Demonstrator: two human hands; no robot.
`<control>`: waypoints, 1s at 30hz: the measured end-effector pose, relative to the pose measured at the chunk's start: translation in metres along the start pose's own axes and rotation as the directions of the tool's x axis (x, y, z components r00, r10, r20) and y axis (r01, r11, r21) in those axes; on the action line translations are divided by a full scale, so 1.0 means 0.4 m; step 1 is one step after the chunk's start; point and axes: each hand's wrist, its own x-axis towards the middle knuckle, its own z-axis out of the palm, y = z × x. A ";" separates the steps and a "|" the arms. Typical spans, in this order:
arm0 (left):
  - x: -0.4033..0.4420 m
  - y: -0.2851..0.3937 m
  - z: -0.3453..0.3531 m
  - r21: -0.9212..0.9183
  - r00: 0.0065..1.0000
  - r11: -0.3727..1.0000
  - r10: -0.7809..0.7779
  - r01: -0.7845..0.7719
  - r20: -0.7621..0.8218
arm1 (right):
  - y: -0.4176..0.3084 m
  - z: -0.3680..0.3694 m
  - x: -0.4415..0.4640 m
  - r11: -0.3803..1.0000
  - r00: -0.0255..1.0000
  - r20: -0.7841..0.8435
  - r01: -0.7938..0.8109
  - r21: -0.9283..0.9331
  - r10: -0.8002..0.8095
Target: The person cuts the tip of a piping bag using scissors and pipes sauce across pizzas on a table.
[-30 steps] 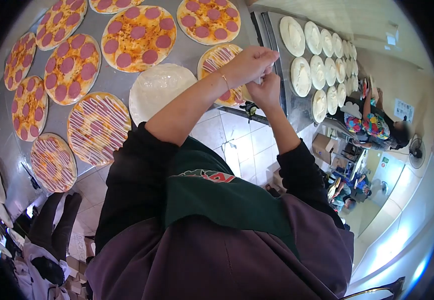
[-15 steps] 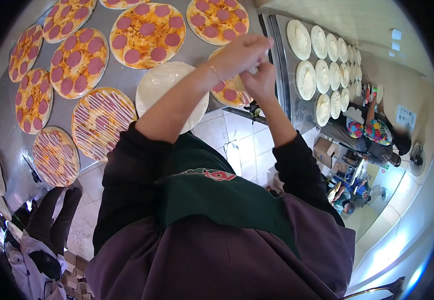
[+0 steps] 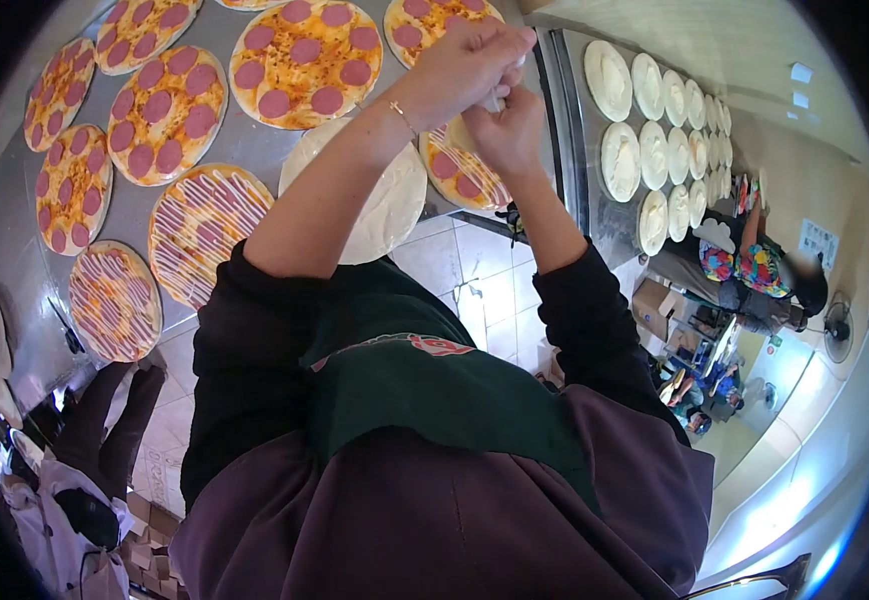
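Both my hands are closed around a white piping bag (image 3: 495,99), mostly hidden by my fingers. My left hand (image 3: 466,68) grips it from above, and my right hand (image 3: 507,128) wraps it just below. Under them lies a pizza (image 3: 461,172) with sausage slices and thin white sauce lines, partly covered by my right hand. Beneath my left forearm is a plain pale dough round (image 3: 379,215). Two striped pizzas, one nearer (image 3: 114,300) and one beside my left sleeve (image 3: 204,230), lie to the left.
Several sausage-topped pizzas (image 3: 306,62) without sauce lines cover the metal table (image 3: 244,135). At right, a second table (image 3: 579,100) bears rows of pale dough rounds (image 3: 619,162). Co-workers (image 3: 759,265) are farther right. Another person's legs (image 3: 119,425) show at lower left.
White sauce lines now show on the pizza under my hands. Both hands have moved slightly up and left in view, still holding the piping bag.
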 end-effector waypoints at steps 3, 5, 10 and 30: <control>-0.018 -0.045 0.032 0.014 0.993 0.993 -0.116 0.117 -0.026 | 0.031 -0.037 -0.046 0.994 0.998 0.047 -0.047 -0.103 0.052; -0.024 -0.095 0.060 0.012 0.982 0.982 -0.188 0.188 0.005 | 0.070 -0.070 -0.087 0.976 0.991 0.081 -0.087 -0.198 0.105; -0.033 -0.115 0.075 -0.045 0.971 0.978 -0.195 0.203 0.139 | 0.107 -0.089 -0.121 0.987 0.988 0.073 -0.129 -0.099 0.137; -0.041 -0.089 0.077 -0.025 0.988 0.988 -0.155 0.155 0.010 | 0.064 -0.075 -0.098 0.988 0.991 0.063 -0.107 -0.114 0.114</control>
